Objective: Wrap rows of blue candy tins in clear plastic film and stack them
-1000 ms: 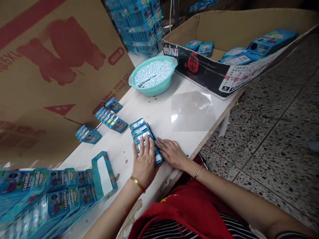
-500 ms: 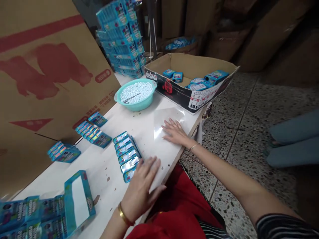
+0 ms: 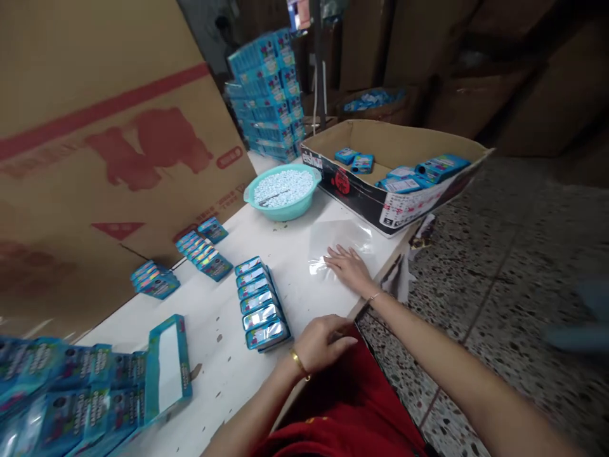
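My right hand (image 3: 349, 270) lies flat on a clear plastic sheet or bag (image 3: 318, 244), its fingers spread near the table's right edge. At the front edge of the table is my left hand (image 3: 323, 346), thumb apart from the bent fingers, with nothing visible in it. Just left of it stands a row of several small blue packs (image 3: 259, 301), their shiny narrow ends facing up. Beyond the sheet sits a turquoise bowl (image 3: 285, 212) full of small pale pellets, with a dark thin tool (image 3: 275, 198) lying on them.
A cut-down carton (image 3: 352, 187) with loose blue packs stands at the far right of the white table (image 3: 223, 381). Blue boxes are stacked (image 3: 266, 95) behind. More packs (image 3: 204, 254) line a large brown carton (image 3: 118, 82); an open blue display box (image 3: 169, 368) is front left.
My left hand has drawn back from the row of packs to the table's front edge, its fingers now bent. My right hand stays on the plastic sheet. The view has shifted.
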Demonstrator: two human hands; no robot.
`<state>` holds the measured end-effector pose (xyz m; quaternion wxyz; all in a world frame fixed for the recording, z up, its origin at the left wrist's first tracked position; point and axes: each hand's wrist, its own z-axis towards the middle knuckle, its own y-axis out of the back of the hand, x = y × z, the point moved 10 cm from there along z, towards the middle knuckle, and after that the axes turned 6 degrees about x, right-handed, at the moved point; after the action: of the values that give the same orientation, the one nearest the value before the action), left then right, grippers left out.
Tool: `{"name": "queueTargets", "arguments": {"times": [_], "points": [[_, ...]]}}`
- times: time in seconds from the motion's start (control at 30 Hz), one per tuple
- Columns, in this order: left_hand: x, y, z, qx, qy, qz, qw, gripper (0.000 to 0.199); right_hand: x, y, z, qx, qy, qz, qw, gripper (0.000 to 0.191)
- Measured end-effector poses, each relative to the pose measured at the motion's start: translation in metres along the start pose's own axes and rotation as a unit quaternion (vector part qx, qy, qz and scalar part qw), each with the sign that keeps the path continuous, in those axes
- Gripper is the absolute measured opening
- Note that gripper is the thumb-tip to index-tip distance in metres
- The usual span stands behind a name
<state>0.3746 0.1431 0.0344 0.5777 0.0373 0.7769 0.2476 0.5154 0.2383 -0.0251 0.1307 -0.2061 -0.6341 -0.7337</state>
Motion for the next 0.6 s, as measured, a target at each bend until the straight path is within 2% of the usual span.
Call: {"name": "queueTargets", "arguments": {"times": [0.07,0.1,0.2,0.27,0.3,0.37,0.47,0.6], "points": [[0.024,0.000,0.009,-0.064,0.048,-0.126,0.989,0.031,-0.001,0.000,0.003,-0.011,-0.004,0.004,1.000,0.029],[0.040,0.002,0.013,-0.113,0.078,-0.203,0.969,0.036,-0.002,0.002,0.005,-0.015,-0.012,0.008,1.000,0.029],[0.084,0.011,0.024,-0.274,0.129,-0.387,0.871,0.063,-0.002,0.013,0.011,-0.024,-0.033,0.051,0.998,0.032],[0.099,0.023,0.032,-0.360,0.131,-0.433,0.816,0.078,0.007,0.024,0.011,-0.027,-0.026,0.100,0.994,0.035],[0.102,0.029,0.036,-0.388,0.129,-0.436,0.802,0.080,0.013,0.029,0.010,-0.025,-0.018,0.124,0.992,0.036],[0.105,0.039,0.043,-0.412,0.131,-0.430,0.793,0.068,0.024,0.036,0.005,-0.012,-0.005,0.165,0.986,0.038],[0.106,0.044,0.045,-0.412,0.131,-0.426,0.795,0.048,0.031,0.039,0.001,0.021,-0.009,0.227,0.974,0.042],[0.107,0.044,0.027,-0.446,0.120,-0.434,0.773,0.048,0.021,0.036,0.005,0.031,-0.041,0.351,0.935,0.044]]}}
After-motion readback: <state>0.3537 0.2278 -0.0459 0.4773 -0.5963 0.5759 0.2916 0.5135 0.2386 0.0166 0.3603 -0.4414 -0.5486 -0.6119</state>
